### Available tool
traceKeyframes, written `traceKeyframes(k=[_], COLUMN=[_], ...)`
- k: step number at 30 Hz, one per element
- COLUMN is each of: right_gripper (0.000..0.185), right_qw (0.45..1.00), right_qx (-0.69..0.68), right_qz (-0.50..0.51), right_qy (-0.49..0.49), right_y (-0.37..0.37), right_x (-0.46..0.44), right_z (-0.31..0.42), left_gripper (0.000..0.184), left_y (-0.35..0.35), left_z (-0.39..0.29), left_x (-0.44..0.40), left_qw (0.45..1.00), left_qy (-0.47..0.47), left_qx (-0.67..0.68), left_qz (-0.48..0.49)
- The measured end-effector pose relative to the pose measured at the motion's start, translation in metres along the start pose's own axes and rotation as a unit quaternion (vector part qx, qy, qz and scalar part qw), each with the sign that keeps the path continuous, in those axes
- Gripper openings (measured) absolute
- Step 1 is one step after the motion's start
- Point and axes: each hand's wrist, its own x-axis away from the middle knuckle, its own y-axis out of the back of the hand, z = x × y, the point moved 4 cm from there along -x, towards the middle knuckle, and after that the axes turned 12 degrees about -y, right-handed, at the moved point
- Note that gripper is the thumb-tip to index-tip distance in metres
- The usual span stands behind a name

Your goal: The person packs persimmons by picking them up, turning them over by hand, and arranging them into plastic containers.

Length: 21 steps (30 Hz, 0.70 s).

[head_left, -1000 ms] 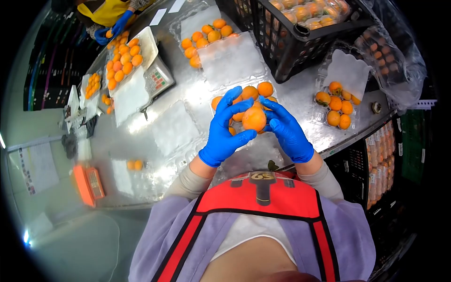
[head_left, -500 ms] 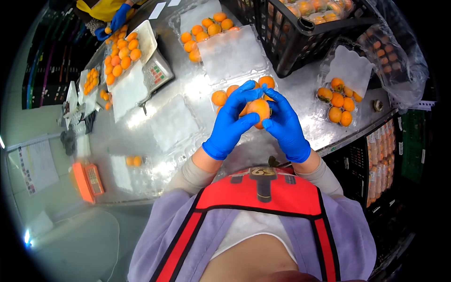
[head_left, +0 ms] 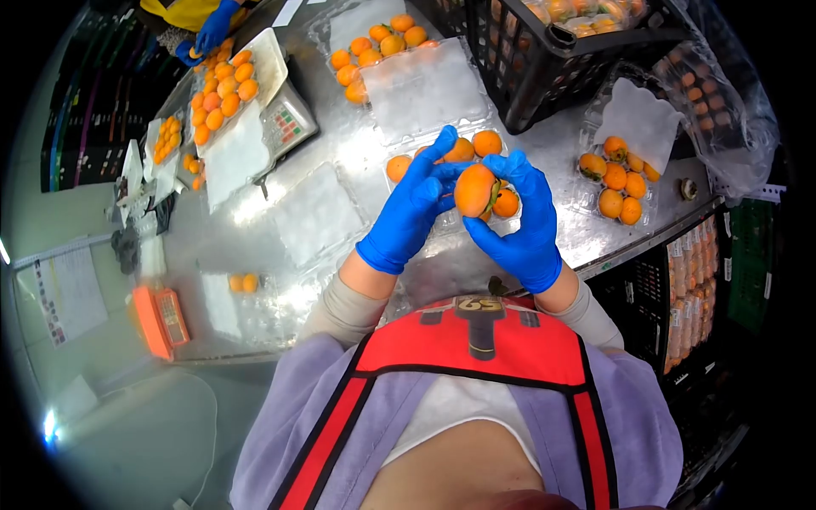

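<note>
An orange persimmon (head_left: 475, 190) with a green calyx is held up in front of my chest. My right hand (head_left: 529, 223), in a blue glove, pinches it between thumb and fingers at its calyx side. Close against its left side is my left hand (head_left: 406, 209), also gloved in blue, with its fingers spread; whether they touch the fruit I cannot tell. Beneath both hands lies a clear plastic tray with several persimmons (head_left: 460, 150), partly hidden by the gloves. Its lid (head_left: 421, 93), lined with a white sheet, is folded back behind it.
Another clear tray of persimmons (head_left: 614, 177) lies to the right, beside a black crate (head_left: 578, 81) of packed fruit. At the left are a loaded scale (head_left: 289, 124) and an orange device (head_left: 159, 323). Far left, a co-worker's blue-gloved hand (head_left: 217, 27) reaches over fruit.
My left hand's fingers have opened away from the persimmon. The fruit has turned, its calyx now facing right, and it stays in my right hand.
</note>
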Motion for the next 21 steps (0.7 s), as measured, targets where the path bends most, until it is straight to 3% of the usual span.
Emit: traceKeyframes(k=[4, 17, 19, 21], right_gripper=[0.075, 0.072, 0.059, 0.057], right_qw=[0.995, 0.995, 0.996, 0.998], right_qx=[0.057, 0.058, 0.066, 0.045], right_qz=[0.016, 0.029, 0.054, 0.049], right_qy=[0.080, 0.076, 0.028, -0.024], right_y=[-0.005, -0.009, -0.007, 0.003], right_x=[0.003, 0.002, -0.002, 0.001], right_z=[0.003, 0.004, 0.002, -0.015], left_gripper=[0.086, 0.083, 0.080, 0.079], left_y=[-0.009, -0.011, -0.012, -0.009], left_z=[-0.008, -0.016, -0.015, -0.012], left_x=[0.001, 0.002, 0.003, 0.006], left_qw=[0.998, 0.999, 0.993, 0.990], left_qy=[0.018, 0.005, 0.030, 0.008], left_qx=[-0.031, -0.044, -0.101, -0.135], left_qz=[0.058, 0.030, 0.045, 0.031])
